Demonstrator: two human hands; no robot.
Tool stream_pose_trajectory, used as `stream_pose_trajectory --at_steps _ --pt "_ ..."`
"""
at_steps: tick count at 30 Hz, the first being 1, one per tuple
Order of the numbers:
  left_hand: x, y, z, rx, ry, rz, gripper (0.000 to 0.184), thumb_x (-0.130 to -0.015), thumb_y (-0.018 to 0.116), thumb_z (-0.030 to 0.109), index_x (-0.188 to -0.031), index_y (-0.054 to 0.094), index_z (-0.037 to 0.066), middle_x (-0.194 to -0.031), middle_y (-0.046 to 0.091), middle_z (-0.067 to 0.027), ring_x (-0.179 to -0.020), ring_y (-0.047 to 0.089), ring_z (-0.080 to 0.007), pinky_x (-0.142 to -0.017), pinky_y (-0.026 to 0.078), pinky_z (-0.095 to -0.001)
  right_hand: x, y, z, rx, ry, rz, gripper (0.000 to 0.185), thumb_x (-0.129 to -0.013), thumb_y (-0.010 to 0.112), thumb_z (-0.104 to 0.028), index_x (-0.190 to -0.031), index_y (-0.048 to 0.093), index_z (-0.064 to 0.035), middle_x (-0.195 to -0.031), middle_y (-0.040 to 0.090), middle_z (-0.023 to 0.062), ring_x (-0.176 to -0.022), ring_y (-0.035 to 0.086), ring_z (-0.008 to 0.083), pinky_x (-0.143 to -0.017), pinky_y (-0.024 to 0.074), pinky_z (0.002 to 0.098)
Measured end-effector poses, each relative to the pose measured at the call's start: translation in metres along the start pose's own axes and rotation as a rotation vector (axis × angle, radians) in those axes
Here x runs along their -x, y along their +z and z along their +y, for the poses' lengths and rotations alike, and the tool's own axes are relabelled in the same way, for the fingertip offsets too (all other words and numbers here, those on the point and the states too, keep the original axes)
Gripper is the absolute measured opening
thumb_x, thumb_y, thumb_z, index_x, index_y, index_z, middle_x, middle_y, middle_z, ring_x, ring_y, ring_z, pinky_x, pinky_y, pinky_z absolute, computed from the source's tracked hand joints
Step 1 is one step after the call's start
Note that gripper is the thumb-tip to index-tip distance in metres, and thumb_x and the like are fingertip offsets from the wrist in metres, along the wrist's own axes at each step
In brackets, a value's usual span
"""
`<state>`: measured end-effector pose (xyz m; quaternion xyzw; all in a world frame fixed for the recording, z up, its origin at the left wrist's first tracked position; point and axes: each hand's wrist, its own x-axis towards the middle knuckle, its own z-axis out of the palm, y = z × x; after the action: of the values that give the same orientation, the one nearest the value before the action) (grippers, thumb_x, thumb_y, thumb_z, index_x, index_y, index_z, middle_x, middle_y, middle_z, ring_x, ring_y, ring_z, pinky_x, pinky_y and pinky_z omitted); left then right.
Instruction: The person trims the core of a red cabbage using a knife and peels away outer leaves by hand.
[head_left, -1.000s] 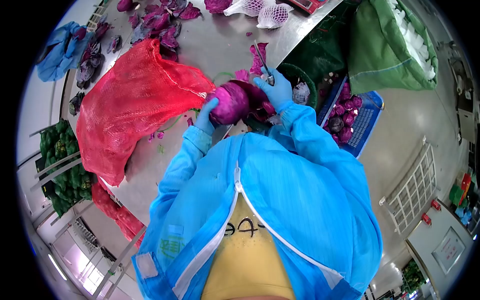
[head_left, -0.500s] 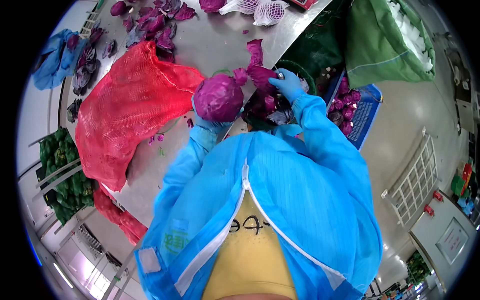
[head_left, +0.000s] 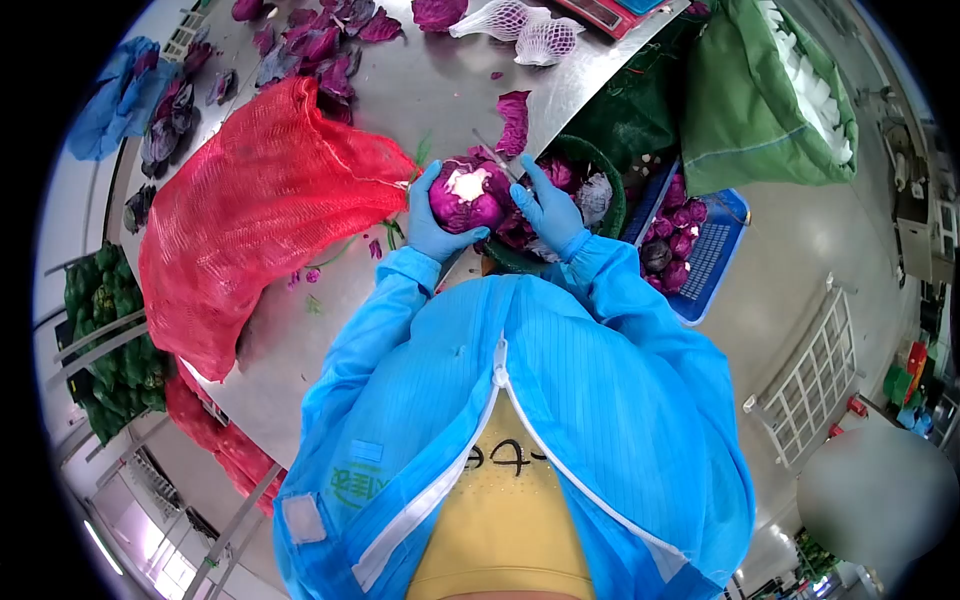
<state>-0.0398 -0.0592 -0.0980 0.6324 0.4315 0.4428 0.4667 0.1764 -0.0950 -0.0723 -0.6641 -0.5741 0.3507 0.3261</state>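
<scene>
A red cabbage point(head_left: 468, 200) rests in my left hand point(head_left: 432, 222), whose fingers wrap round its left side and underside. The cabbage's white cut stem end faces up. My right hand point(head_left: 556, 212) is at the cabbage's right side and holds a knife; its thin blade point(head_left: 493, 152) points away over the far side of the cabbage. The handle is mostly hidden by the fingers. Both hands wear blue gloves. Just beyond the knife, a loose purple leaf point(head_left: 513, 122) lies on the metal table point(head_left: 420, 95).
A red mesh sack point(head_left: 250, 220) lies left on the table. Loose leaves point(head_left: 310, 45) and white-netted items point(head_left: 515, 28) are at the back. Right stand a green-lined bin point(head_left: 610, 170) with trimmings, a blue crate point(head_left: 715, 255) with small purple heads, and a green sack point(head_left: 770, 100).
The cabbage has turned so that its white stem end shows. My right hand has come left from over the bin to the cabbage, and the leaf near it is gone.
</scene>
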Motion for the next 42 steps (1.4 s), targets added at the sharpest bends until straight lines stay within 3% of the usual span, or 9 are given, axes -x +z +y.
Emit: stream_pose_trajectory --at_steps 2,6,14,19,24,33,42 --pt "0.004 0.002 -0.003 -0.128 0.040 -0.012 0.119 -0.043 0.094 0.034 -0.140 0.031 0.006 -0.133 0.038 -0.0159 -0.123 0.042 -0.0308 -0.106 0.036 -0.0415 -0.005 -0.003 -0.008 0.017 0.027 -0.225 0.058 -0.095 0.041 -0.051 -0.146 0.029 -0.0261 -0.103 0.063 0.0250 -0.090 0.062 0.0404 -0.078 0.0478 0.0470" --pt "0.008 0.009 0.012 -0.400 0.156 -0.002 0.119 -0.040 0.094 0.032 -0.137 0.030 0.007 -0.133 0.037 -0.0179 -0.123 0.039 -0.0371 -0.106 0.035 -0.0453 0.000 0.000 -0.013 0.093 0.016 -0.227 0.059 -0.096 0.038 -0.052 -0.148 0.024 -0.0276 -0.094 0.064 0.0259 -0.086 0.063 0.0421 -0.076 0.0475 0.0495" --pt "0.014 0.025 0.017 -0.480 0.227 0.067 0.116 -0.044 0.092 0.034 -0.137 0.029 0.007 -0.132 0.037 -0.0199 -0.123 0.038 -0.0396 -0.105 0.034 -0.0464 0.012 -0.011 -0.025 0.138 0.171 -0.297 0.059 -0.097 0.034 -0.051 -0.149 0.017 -0.0290 -0.092 0.064 0.0269 -0.081 0.063 0.0429 -0.074 0.0471 0.0517" --pt "0.014 0.031 0.023 -0.520 0.261 0.070 0.114 -0.046 0.090 0.037 -0.137 0.029 0.005 -0.132 0.037 -0.0205 -0.124 0.036 -0.0400 -0.104 0.035 -0.0470 0.014 -0.009 -0.022 0.121 0.195 -0.277 0.060 -0.097 0.035 -0.051 -0.149 0.018 -0.0271 -0.095 0.064 0.0276 -0.084 0.062 0.0441 -0.076 0.0474 0.0515" --pt "0.011 0.034 0.031 -0.599 0.236 0.038 0.115 -0.047 0.090 0.040 -0.139 0.028 0.010 -0.133 0.036 -0.0206 -0.123 0.038 -0.0395 -0.103 0.036 -0.0476 0.005 -0.014 -0.024 0.199 0.223 -0.289 0.059 -0.097 0.035 -0.051 -0.148 0.021 -0.0257 -0.100 0.063 0.0276 -0.089 0.062 0.0449 -0.080 0.0471 0.0517" --pt "0.008 0.043 0.044 -0.699 0.191 0.004 0.111 -0.049 0.088 0.043 -0.139 0.030 0.012 -0.134 0.035 -0.0214 -0.120 0.040 -0.0420 -0.097 0.040 -0.0502 -0.007 -0.018 -0.016 0.096 0.246 -0.310 0.060 -0.096 0.034 -0.051 -0.144 0.032 -0.0138 -0.116 0.058 0.0282 -0.106 0.057 0.0438 -0.093 0.0434 0.0481" --pt "0.006 0.046 0.045 -0.751 0.152 0.016 0.111 -0.046 0.088 0.038 -0.138 0.032 0.010 -0.134 0.040 -0.0184 -0.122 0.041 -0.0380 -0.099 0.041 -0.0468 -0.019 -0.025 -0.010 0.062 0.252 -0.352 0.059 -0.096 0.035 -0.050 -0.142 0.037 -0.0125 -0.124 0.054 0.0266 -0.114 0.053 0.0430 -0.097 0.0412 0.0460"
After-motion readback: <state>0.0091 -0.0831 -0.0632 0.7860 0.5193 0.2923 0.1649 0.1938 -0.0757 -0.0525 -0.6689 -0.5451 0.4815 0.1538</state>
